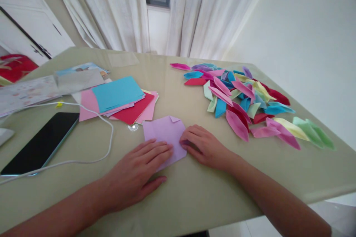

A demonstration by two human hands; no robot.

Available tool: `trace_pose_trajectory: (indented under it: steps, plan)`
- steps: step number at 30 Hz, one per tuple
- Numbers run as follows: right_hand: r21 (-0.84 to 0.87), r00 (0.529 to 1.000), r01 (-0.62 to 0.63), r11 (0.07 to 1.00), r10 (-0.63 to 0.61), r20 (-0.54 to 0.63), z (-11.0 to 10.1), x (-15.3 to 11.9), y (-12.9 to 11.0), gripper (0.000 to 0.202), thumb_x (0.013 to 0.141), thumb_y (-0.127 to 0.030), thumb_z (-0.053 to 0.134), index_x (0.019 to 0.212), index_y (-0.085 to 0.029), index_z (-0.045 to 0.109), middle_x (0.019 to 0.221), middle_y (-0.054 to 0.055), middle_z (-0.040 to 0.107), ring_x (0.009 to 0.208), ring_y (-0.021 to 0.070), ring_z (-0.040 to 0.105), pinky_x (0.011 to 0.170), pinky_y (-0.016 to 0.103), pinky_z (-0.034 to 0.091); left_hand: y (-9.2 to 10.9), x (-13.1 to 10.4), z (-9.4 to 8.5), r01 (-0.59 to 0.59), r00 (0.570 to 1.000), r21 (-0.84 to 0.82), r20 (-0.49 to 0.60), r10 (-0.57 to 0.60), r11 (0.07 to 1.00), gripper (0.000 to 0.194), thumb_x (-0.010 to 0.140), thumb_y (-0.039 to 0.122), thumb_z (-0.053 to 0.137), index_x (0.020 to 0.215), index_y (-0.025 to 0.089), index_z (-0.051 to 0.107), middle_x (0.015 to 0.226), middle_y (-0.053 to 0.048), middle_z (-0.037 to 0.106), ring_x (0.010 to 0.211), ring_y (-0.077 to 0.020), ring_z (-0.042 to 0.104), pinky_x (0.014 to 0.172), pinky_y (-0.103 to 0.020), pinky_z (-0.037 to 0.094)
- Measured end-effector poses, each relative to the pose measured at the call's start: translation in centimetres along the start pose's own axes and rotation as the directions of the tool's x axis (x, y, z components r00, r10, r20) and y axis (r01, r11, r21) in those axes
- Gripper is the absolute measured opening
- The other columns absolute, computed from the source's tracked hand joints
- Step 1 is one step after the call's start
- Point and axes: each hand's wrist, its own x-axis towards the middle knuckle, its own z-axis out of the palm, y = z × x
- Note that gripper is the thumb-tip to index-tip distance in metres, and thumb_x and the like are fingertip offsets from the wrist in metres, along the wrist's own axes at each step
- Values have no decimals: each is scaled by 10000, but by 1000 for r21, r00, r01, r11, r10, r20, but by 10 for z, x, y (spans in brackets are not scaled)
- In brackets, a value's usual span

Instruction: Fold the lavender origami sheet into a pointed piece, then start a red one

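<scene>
A sheet of light purple paper point(161, 129) lies on the table in front of me, with a small corner folded over at its top edge. My left hand point(141, 170) rests flat on its lower left part, fingers stretched out and thumb apart on the tabletop. At the sheet's right edge, my right hand point(203, 146) has its fingertips and thumb pinched together on the paper. The fingers cover part of that edge, so the fold there is partly hidden. Just beyond the purple sheet is a stack of coloured paper, with a blue sheet point(118, 93) on top and a red sheet point(135, 111) below.
Many folded paper pieces point(236, 92) in several colours are heaped on the right of the table point(250, 192). A black phone point(41, 142) and a white cable point(111, 137) lie at the left. Behind them are printed sheets point(27, 92). White curtains point(111, 11) hang past the far edge.
</scene>
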Motion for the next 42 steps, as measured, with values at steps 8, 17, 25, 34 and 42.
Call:
trace_pose_trajectory:
  steps: [8,17,25,34,42]
  plan:
    - [-113,980,193,975,-197,-31,1,3,-7,196,1076,-159,497,1142,-217,673,1161,98,735,1058,231,656,940,380,511,-25,-15,-8,38,988,26,-148,-34,999,230,1079,219,541,1140,256,759,1244,-56,760,1171,-237,682,1097,-439,509]
    - [-204,955,232,951,-184,232,1,18,-39,104,1030,-294,650,1045,-204,699,1102,100,740,998,245,676,864,372,523,-7,-5,-10,160,981,-124,-89,-171,979,178,1037,191,589,1070,272,744,1219,-41,723,1158,-244,633,1093,-473,430]
    - [-191,953,303,934,-301,40,18,6,-30,187,1094,-313,553,1038,-193,686,957,67,768,916,200,680,844,333,517,2,5,1,352,920,-218,-100,-380,910,107,1027,246,617,953,229,692,1102,-29,689,1069,-239,612,1005,-449,401]
    - [-352,899,428,833,-432,70,14,1,-34,194,1101,-189,525,1141,-144,710,997,81,765,988,214,671,879,358,527,1,1,5,316,926,-183,-153,-344,931,68,1020,223,625,961,223,659,1099,-33,686,1081,-246,604,1008,-432,402]
    - [-350,914,405,844,-387,124,15,-3,-38,197,1087,-196,547,1187,-132,704,1068,95,742,1033,245,655,886,388,535,0,2,6,310,923,-206,-169,-346,928,45,1005,216,659,962,227,655,1096,-24,684,1072,-236,602,999,-423,401]
